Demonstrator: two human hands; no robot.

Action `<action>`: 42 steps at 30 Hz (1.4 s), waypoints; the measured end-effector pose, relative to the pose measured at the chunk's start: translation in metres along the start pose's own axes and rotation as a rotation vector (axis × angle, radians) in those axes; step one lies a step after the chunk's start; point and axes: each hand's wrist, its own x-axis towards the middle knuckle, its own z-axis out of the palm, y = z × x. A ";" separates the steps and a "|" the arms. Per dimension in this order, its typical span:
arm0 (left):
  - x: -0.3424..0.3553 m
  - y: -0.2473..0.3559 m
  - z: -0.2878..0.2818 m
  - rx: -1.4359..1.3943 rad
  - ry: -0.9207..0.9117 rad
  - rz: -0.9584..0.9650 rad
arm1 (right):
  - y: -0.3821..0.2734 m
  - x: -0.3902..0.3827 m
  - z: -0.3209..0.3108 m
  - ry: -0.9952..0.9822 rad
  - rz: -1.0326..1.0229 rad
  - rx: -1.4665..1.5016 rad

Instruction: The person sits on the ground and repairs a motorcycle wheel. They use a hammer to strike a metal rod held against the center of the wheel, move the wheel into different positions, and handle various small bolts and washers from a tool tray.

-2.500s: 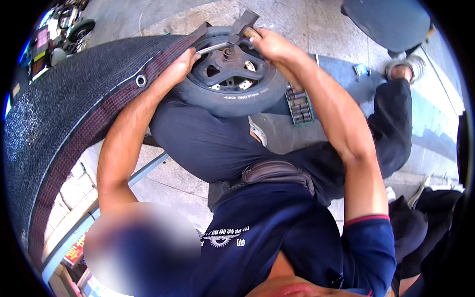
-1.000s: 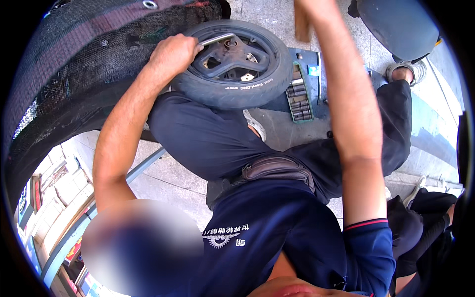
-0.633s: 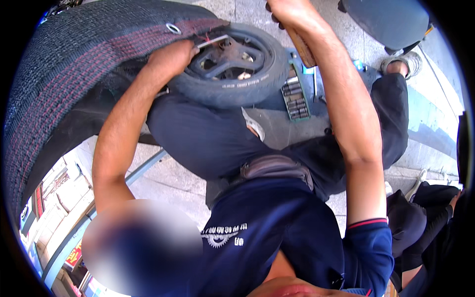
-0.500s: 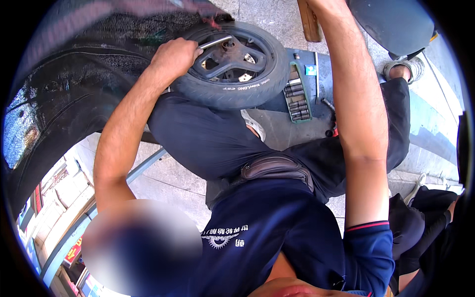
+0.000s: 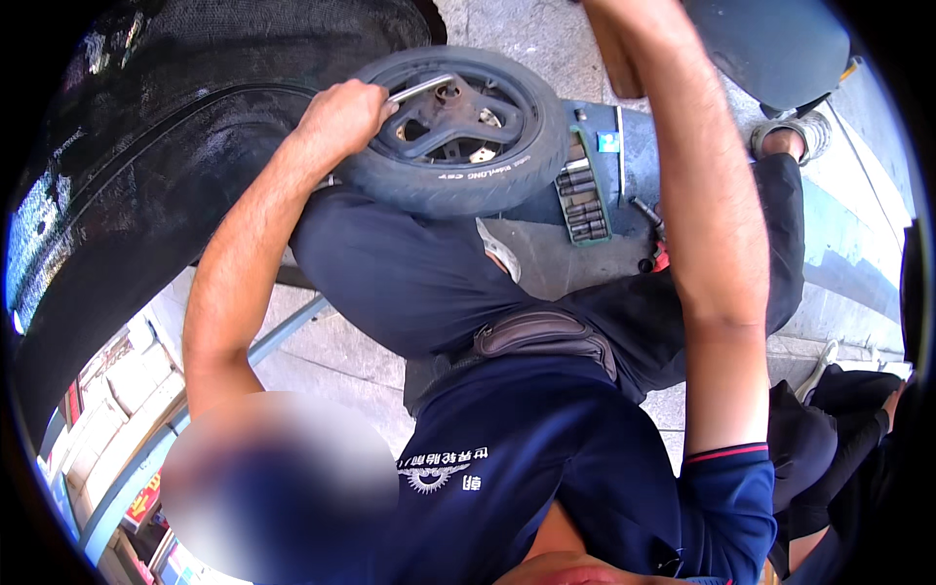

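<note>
My left hand (image 5: 343,117) is closed round a silver metal rod (image 5: 424,88), whose tip meets the hub (image 5: 448,93) of a motorcycle wheel. The wheel, with its black tyre (image 5: 448,190) and dark spoked rim, lies on its side before my left knee. Raised at the top edge, my right hand (image 5: 609,8) is partly cut off by the frame. It grips a brown wooden handle (image 5: 621,63) that points down below the fist and is a little blurred; its other end is out of view.
Right of the wheel lie a green tray of dark sockets (image 5: 585,200), a small blue packet (image 5: 608,141), a thin metal strip (image 5: 621,161) and a red-and-black tool (image 5: 661,255). A black sheet-like cover (image 5: 195,127) bulges at the left. Another person's shoe (image 5: 824,375) shows at the right.
The wooden handle at my right hand has shifted slightly down and towards the right. The black cover's edge at the top has moved left. My left hand still holds the rod at the hub.
</note>
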 end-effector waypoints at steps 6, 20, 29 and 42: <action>-0.005 0.001 0.001 -0.020 -0.039 -0.013 | 0.047 -0.128 0.100 -0.555 0.322 -0.197; -0.004 0.000 0.009 -0.058 -0.074 -0.061 | 0.006 -0.024 0.028 0.051 0.097 0.005; -0.003 -0.003 0.031 -0.053 -0.007 -0.051 | 0.064 -0.130 0.103 -0.506 0.386 0.043; 0.004 0.000 -0.024 -0.244 0.097 -0.181 | 0.124 -0.183 -0.005 -0.246 0.438 -0.192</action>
